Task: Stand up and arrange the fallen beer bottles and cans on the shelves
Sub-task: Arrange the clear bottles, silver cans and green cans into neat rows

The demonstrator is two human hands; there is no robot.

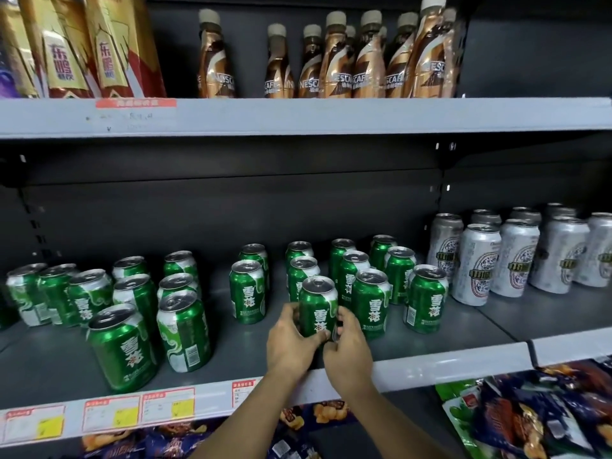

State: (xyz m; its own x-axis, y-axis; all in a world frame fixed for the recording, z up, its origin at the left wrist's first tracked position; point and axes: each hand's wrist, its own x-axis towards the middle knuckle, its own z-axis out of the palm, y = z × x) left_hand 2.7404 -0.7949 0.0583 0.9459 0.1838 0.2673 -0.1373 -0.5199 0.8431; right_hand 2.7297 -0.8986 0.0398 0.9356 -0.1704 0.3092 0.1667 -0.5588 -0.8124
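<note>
A grey metal middle shelf (pixel 430 356) takes up most of the view, and pretty much everything on it is seen standing upright. Above the grip, on the upper shelf (pixel 298 115), a row of brown-and-gold bottles (pixel 334 58) can be read as NESCAFE, and way off up-left some big gold-and-red packs (pixel 82 44) are marked 东鹏. Right of the grip, a cluster of tall silver cans (pixel 516 253) with a blue-and-red oval crest is lined up; the writing on those is too small to be read. Left of the grip and behind it, lots of green cans (pixel 185 329) are spread in loose groups, all printed with 雪花 in white. Below the grip, snack bags (pixel 543 412) are piled on the lower level, and price tags (pixel 139 412) with yellow patches are stuck along the shelf edge, text too blurred to be made out. The held green can (pixel 317 306) is kept near the front of the middle shelf, long axis vertical, pull-tab top pointing up, 雪花 label facing the camera. It's gripped low down from both sides: the left hand (pixel 291 342) is wrapped around its left side and the right hand (pixel 347 346) is curled against its right side, fingers closed on the can.
</note>
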